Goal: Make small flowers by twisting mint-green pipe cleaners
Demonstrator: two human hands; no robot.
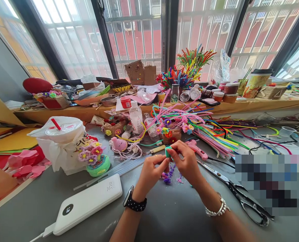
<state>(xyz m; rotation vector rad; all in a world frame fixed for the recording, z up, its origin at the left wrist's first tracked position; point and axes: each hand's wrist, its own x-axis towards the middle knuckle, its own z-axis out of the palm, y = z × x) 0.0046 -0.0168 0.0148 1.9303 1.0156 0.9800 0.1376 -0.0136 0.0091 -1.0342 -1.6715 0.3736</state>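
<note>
Over the middle of the grey table, my left hand (156,169) and my right hand (186,161) meet, fingertips pinched on a small green fuzzy piece (168,152) that looks like bent pipe cleaner. Fingers cover part of it, so its full shape is hidden. Below and behind the hands lie purple fuzzy pieces (167,176) on the tabletop. A pink glue gun (198,149) rests just beyond my right hand. To the right lie large black-handled scissors (236,191). Glue sticks (129,164), long and clear, stretch out left of my left hand.
A white power bank (90,203) with a cable lies front left. Behind it stand a green pot of fuzzy flowers (98,166) and a bagged drink cup (62,144). Pipe cleaners (210,136) are heaped back right. A water bottle (136,117) stands near the crowded windowsill.
</note>
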